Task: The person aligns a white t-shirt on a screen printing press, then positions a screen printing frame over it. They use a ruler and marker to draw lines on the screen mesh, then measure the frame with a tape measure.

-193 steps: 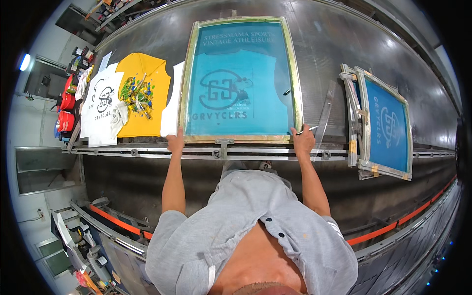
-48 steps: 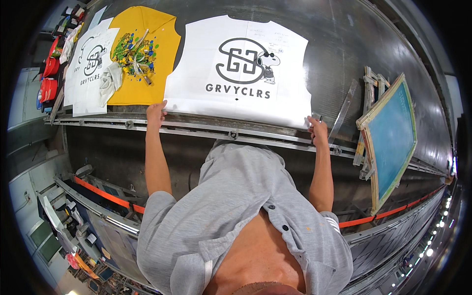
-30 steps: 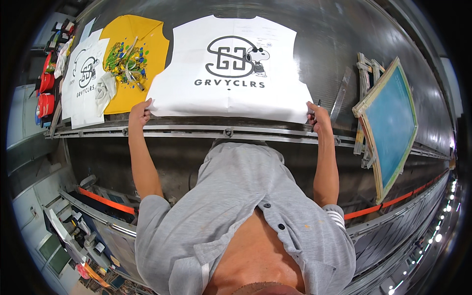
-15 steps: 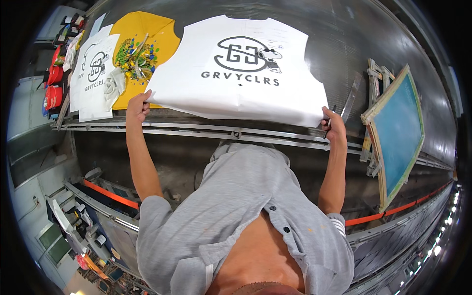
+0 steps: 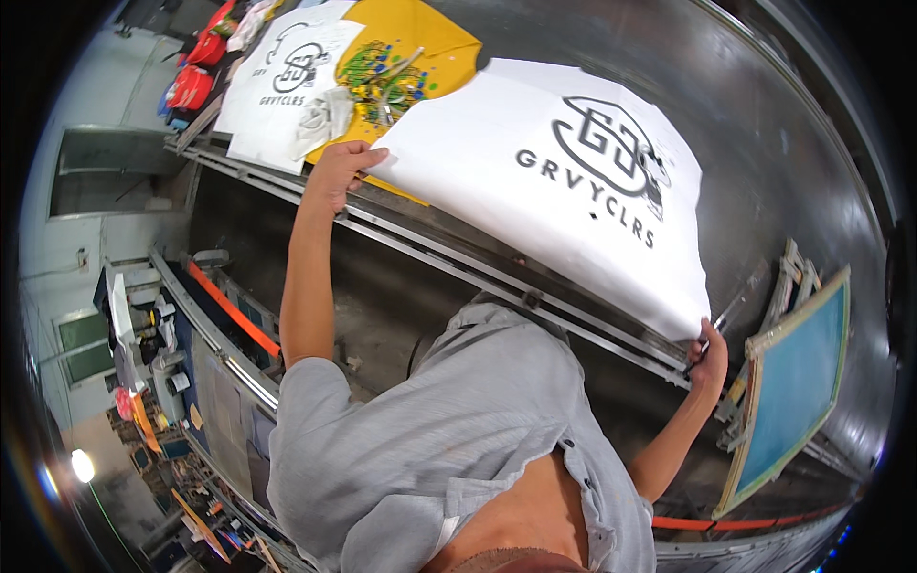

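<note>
The fingers of the left hand [image 5: 336, 174] were closed on the near left corner of the white printed shirt [image 5: 564, 181]; those of the right hand [image 5: 709, 351] pinched its near right corner. The shirt lay spread over the grey metal tabletop [image 5: 764, 134], overlapping a yellow shirt [image 5: 435, 43]. A blue screen frame [image 5: 793, 382] stood just beside the right hand.

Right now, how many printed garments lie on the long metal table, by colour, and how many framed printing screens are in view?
White printed shirts: 2, the large white shirt gripped by the left hand and right hand, plus a smaller white shirt
Yellow printed shirt: 1
Blue-mesh framed screen: 1
Total: 4
</note>
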Available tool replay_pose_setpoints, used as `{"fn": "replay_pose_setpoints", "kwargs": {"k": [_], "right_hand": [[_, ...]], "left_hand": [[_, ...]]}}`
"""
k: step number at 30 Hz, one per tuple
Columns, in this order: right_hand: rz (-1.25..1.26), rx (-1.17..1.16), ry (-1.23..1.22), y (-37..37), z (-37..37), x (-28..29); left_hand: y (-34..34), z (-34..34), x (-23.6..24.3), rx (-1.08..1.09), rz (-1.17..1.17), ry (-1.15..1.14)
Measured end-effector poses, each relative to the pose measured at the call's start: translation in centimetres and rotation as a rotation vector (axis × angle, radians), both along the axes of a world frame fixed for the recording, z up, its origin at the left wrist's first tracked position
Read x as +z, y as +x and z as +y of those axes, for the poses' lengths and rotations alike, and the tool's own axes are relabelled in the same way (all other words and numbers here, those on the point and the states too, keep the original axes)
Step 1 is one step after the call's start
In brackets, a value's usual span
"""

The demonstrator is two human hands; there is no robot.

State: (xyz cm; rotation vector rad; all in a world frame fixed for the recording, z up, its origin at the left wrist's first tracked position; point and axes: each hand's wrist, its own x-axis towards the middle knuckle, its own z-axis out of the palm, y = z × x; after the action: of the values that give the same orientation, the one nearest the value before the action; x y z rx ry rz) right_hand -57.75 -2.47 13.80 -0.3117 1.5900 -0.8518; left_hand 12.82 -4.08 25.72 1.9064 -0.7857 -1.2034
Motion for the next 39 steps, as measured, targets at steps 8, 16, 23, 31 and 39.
{"fn": "replay_pose_setpoints", "kwargs": {"k": [8,16,23,31,39], "right_hand": [[0.138,0.180,-0.001,4.1,4.5,-4.4],[-0.083,0.132,-0.197,5.4,2.6,-7.2],[-0.118,0.175,-0.261,16.1,0.8,-5.8],[-0.062,0.183,-0.132,25.7,-0.1,-4.3],[0.531,0.150,0.035,25.2,-1.4,6.3]], "left_hand": [[1.8,-0.6,3.0,-0.085,-0.298,-0.441],[0.6,-2.5,4.8,-0.179,-0.153,-0.384],[15.3,-1.6,-3.7,-0.049,-0.168,-0.289],[46.8,-3.2,-16.4,0.235,-0.695,0.005],[69.7,-0.8,-24.7,0.407,-0.802,0.180]]}}
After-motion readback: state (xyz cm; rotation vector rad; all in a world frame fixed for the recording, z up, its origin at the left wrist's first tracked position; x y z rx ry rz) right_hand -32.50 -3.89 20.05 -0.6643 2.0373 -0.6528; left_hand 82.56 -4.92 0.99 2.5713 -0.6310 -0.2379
